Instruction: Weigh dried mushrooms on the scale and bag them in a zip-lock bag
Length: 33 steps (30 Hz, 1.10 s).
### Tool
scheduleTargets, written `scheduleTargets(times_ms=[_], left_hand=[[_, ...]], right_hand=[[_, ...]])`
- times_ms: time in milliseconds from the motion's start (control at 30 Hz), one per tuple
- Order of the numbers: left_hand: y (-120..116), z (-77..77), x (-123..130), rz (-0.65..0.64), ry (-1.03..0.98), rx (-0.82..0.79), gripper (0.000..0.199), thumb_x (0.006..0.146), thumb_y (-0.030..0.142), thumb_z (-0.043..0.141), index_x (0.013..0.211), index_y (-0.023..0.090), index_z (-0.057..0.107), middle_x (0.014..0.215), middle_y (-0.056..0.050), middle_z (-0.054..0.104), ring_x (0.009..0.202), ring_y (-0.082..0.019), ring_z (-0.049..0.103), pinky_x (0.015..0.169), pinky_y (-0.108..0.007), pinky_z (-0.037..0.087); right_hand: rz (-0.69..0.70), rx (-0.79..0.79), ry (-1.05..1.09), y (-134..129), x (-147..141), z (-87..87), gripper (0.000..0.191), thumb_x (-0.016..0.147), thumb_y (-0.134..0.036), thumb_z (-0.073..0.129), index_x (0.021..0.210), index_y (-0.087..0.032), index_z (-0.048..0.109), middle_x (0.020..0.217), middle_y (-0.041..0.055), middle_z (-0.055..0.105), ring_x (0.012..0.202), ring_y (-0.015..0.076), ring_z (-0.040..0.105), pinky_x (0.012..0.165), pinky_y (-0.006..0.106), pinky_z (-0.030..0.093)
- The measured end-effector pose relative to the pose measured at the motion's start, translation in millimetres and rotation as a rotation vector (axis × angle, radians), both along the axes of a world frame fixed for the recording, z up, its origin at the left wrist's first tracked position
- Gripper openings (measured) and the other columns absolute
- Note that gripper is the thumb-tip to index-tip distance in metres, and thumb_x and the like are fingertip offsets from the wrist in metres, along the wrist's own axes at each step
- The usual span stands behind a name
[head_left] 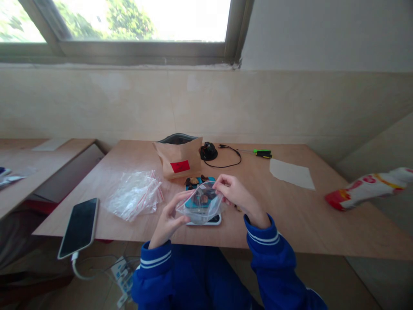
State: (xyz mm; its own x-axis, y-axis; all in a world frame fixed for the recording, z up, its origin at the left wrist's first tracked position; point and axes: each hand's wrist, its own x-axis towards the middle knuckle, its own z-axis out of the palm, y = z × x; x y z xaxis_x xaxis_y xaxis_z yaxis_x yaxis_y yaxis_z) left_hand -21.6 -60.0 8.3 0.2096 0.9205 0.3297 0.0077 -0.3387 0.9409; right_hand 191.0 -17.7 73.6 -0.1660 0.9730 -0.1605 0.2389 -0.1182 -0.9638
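Observation:
A clear zip bag [203, 214] is held up between my two hands over the table. My left hand [168, 220] grips its left side between thumb and fingers. With fingertips closed, my right hand [235, 193] pinches the bag's upper right edge; the mouth looks parted. Behind and through the plastic I see a blue tray [211, 179] with dark brown dried pieces [192, 181] on it. Whether any pieces are inside the bag I cannot tell. Under the tray shows the front of a white device [215, 221] with a dark panel, partly hidden by the bag.
A pile of clear zip bags [134, 193] lies left. Behind stands an open brown paper bag [176, 161], beside a black round object [209, 151] with a cable. Screwdrivers [263, 153], paper [292, 173] and a tilted bottle [368, 189] are right; a phone [80, 226] overhangs the front-left edge.

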Motion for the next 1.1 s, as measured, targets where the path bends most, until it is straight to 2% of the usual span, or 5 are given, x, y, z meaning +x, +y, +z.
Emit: scheduleTargets(times_ms=[167, 333, 567, 800, 1100], left_hand=[[2.7, -12.1, 7.1, 0.378, -0.155, -0.077, 0.038, 0.082, 0.052, 0.06, 0.097, 0.019, 0.072, 0.102, -0.009, 0.072, 0.101, -0.025, 0.064, 0.096, -0.042, 0.048], [8.8, -27.4, -4.3, 0.568, -0.241, -0.123, 0.042, 0.079, 0.055, 0.063, 0.096, 0.018, 0.069, 0.092, -0.006, 0.071, 0.096, -0.023, 0.064, 0.096, -0.043, 0.047], [13.3, -34.2, -9.1, 0.597, -0.271, -0.135, 0.04, 0.082, 0.056, 0.058, 0.096, 0.02, 0.066, 0.094, -0.005, 0.069, 0.094, -0.019, 0.064, 0.093, -0.035, 0.049], [13.6, -39.4, -11.2, 0.584, -0.278, -0.154, 0.041, 0.082, 0.056, 0.057, 0.095, 0.018, 0.066, 0.092, -0.005, 0.068, 0.089, -0.019, 0.063, 0.087, -0.033, 0.049], [11.4, -43.4, -12.8, 0.625, -0.256, -0.175, 0.039, 0.083, 0.055, 0.058, 0.078, 0.017, 0.06, 0.07, 0.001, 0.057, 0.07, -0.014, 0.055, 0.073, -0.03, 0.05]], right_hand=[[0.268, 0.208, 0.078, -0.8, 4.3, -17.7, 0.039, 0.09, -0.04, 0.05, 0.123, -0.02, 0.054, 0.104, 0.0071, 0.067, 0.087, 0.0158, 0.066, 0.072, 0.028, 0.056], [0.135, 0.432, -0.148, 2.7, 12.7, -60.9, 0.054, 0.094, -0.051, 0.038, 0.142, -0.025, 0.037, 0.144, 0.0107, 0.043, 0.136, 0.0213, 0.037, 0.113, 0.043, 0.032], [0.197, 0.479, -0.53, 5.0, -4.7, -103.0, 0.065, 0.086, -0.049, 0.057, 0.144, -0.028, 0.036, 0.152, 0.0119, 0.032, 0.144, 0.029, 0.021, 0.115, 0.051, 0.026], [0.142, 0.566, -0.628, -0.1, -2.5, -97.7, 0.04, 0.09, -0.036, 0.055, 0.128, -0.026, 0.053, 0.133, 0.0117, 0.05, 0.126, 0.0275, 0.047, 0.107, 0.047, 0.039], [0.128, 0.556, -0.692, 2.7, -8.3, -101.2, 0.051, 0.085, -0.041, 0.061, 0.132, -0.023, 0.049, 0.146, 0.0142, 0.037, 0.136, 0.032, 0.034, 0.11, 0.051, 0.033]])
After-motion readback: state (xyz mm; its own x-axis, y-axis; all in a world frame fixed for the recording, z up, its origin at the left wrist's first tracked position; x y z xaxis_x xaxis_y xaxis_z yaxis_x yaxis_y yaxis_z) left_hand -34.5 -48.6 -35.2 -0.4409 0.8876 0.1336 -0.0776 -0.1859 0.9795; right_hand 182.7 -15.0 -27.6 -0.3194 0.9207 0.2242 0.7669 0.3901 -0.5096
